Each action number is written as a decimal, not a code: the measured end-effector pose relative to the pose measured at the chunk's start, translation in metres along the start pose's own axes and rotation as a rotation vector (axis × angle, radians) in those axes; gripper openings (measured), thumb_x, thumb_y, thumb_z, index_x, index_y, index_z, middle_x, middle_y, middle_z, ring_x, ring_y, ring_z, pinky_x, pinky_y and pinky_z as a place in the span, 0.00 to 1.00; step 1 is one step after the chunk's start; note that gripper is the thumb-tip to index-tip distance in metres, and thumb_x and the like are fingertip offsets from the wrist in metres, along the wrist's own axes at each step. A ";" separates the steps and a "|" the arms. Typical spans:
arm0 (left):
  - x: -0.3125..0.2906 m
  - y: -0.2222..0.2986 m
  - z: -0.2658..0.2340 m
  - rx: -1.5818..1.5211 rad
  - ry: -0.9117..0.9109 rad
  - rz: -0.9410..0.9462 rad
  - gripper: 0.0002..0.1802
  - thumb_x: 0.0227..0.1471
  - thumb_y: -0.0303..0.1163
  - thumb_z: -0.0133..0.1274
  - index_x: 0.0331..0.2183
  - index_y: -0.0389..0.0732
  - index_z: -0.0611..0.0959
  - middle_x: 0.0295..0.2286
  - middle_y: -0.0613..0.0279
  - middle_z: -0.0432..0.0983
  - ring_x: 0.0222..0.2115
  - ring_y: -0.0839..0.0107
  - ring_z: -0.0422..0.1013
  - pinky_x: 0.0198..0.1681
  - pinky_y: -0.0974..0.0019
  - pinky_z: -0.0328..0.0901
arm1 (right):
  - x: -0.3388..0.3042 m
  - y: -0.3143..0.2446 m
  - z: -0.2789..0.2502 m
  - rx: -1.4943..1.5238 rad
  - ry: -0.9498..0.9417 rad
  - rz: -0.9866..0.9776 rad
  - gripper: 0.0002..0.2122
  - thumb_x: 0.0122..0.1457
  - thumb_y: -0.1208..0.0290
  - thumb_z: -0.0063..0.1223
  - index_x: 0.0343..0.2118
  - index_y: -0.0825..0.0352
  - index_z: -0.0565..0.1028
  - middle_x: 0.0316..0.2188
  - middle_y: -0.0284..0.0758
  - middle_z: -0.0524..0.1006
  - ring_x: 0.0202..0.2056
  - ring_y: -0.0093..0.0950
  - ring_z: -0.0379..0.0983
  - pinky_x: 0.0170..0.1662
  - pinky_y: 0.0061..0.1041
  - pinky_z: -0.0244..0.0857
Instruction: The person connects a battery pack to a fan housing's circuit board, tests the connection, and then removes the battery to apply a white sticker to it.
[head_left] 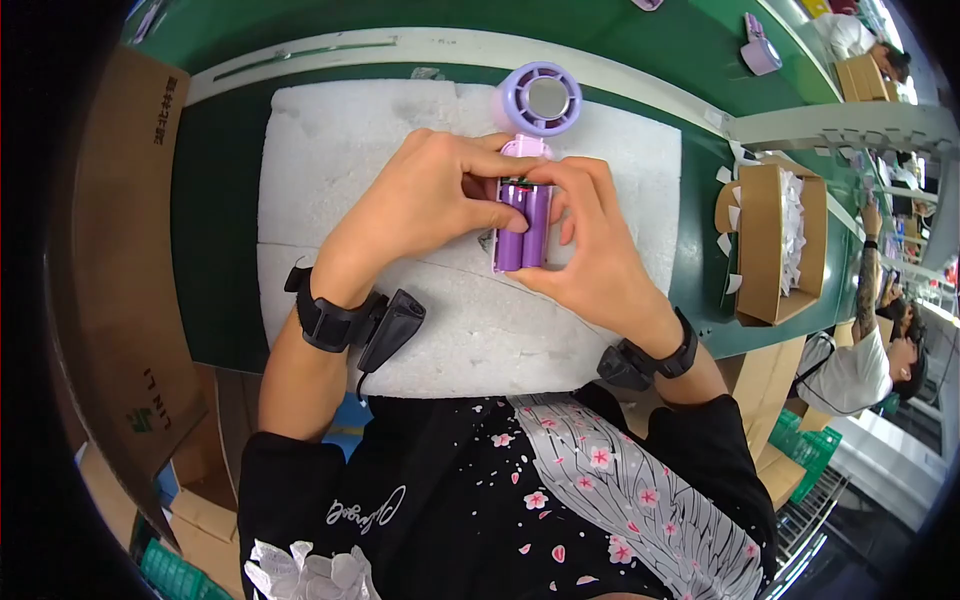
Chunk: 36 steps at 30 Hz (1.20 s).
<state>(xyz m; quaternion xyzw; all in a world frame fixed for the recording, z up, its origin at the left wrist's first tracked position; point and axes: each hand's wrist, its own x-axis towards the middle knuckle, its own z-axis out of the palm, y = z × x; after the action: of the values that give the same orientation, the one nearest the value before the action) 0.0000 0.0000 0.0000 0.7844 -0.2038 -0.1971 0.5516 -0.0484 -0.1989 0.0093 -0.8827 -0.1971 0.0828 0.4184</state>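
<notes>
Across the far edge of the white foam sheet point(470, 340), a lilac handheld fan point(540, 98) is held by the left hand point(425, 195) and right hand point(605, 250). Two purple cylindrical cells point(535, 235) are exposed in its handle.

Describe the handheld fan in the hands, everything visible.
The handheld fan looks plastic: round lilac head with radial spokes and silvery centre disc, pinker neck, open handle exposing two purple cylinders side by side. Its head points away from the person. Left hand and right hand grip the handle over white foam; whether it rests there is unclear.
</notes>
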 end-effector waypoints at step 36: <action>0.020 -0.028 0.005 -0.050 0.258 0.025 0.25 0.42 0.25 0.62 0.46 0.40 0.80 0.30 0.55 0.81 0.26 0.76 0.71 0.33 0.70 0.69 | 0.064 0.062 -0.042 -0.566 0.234 -0.092 0.29 0.43 0.68 0.66 0.50 0.72 0.69 0.50 0.48 0.70 0.49 0.45 0.68 0.51 0.34 0.65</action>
<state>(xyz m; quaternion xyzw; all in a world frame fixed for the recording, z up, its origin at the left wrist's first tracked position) 0.0168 -0.0063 -0.0293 0.7867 -0.1360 -0.0927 0.5950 0.0405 -0.2372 -0.0105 -0.9579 -0.2024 -0.0966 0.1791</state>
